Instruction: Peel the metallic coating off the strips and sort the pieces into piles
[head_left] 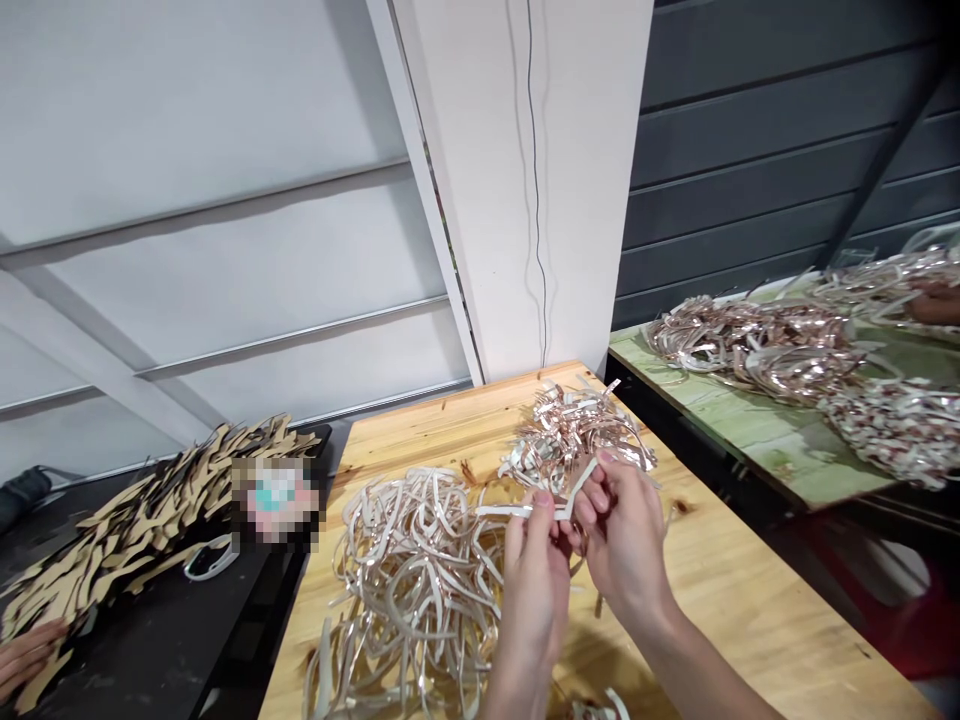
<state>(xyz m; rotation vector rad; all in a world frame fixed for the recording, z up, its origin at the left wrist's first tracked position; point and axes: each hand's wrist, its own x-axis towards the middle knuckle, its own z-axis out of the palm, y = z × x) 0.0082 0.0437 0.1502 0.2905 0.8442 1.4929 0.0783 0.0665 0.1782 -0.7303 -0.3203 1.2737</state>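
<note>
My left hand (pixel 536 575) and my right hand (pixel 626 530) meet over the wooden table. Between them they pinch a narrow white strip (pixel 580 484), bent into a V between the two thumbs, with one end sticking out left past my left thumb. Left of my hands lies a large tangled pile of long white and shiny strips (pixel 420 580). Just beyond my fingers sits a smaller heap of short rose-gold and white pieces (pixel 570 425). A few more pieces (pixel 600 708) lie at the near edge, partly cut off by the frame.
On a black table (pixel 172 640) at left lie brown paper-like strips (pixel 142 530), with another person's hand (pixel 30 655) beside them. At right, a green-topped table (pixel 787 450) carries piles of shiny strips (pixel 795 350); another person's hand (pixel 937 303) reaches in there. A white pillar (pixel 577 180) stands behind.
</note>
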